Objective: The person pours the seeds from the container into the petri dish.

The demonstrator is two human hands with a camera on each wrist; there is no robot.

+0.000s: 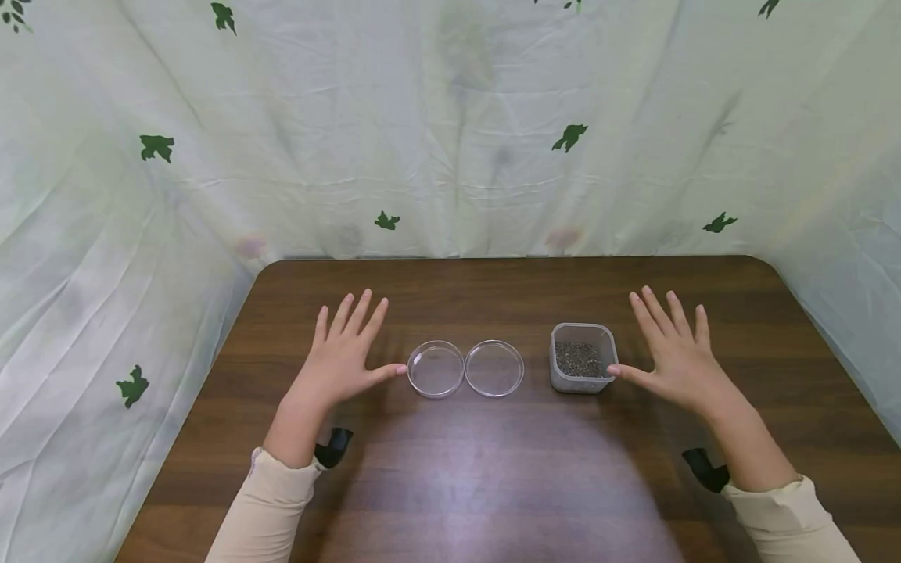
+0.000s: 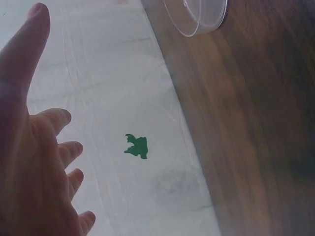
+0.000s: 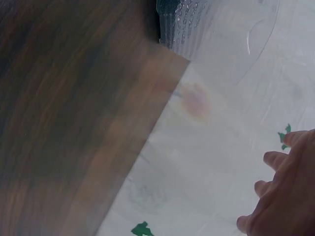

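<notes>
Two round clear petri dish halves lie side by side on the table: a left dish (image 1: 436, 389) and a right dish (image 1: 495, 389), their rims meeting or nearly so. To their right stands a square translucent plastic tub (image 1: 583, 385) partly filled with dark grey grains (image 1: 579, 360). My left hand (image 1: 342, 363) is spread, its thumb tip close to the left dish's rim; it holds nothing. Spread likewise, my right hand (image 1: 679, 363) has its thumb tip at the tub's right side in the head view; whether it touches is unclear. The left wrist view shows part of a dish (image 2: 209, 22).
A dark brown wooden table (image 1: 464, 485) with rounded far corners carries everything. White cloth (image 1: 450, 156) with green leaf-like prints hangs behind and at both sides. Black straps (image 1: 334, 448) sit at both wrists below the cream sleeves (image 1: 271, 500).
</notes>
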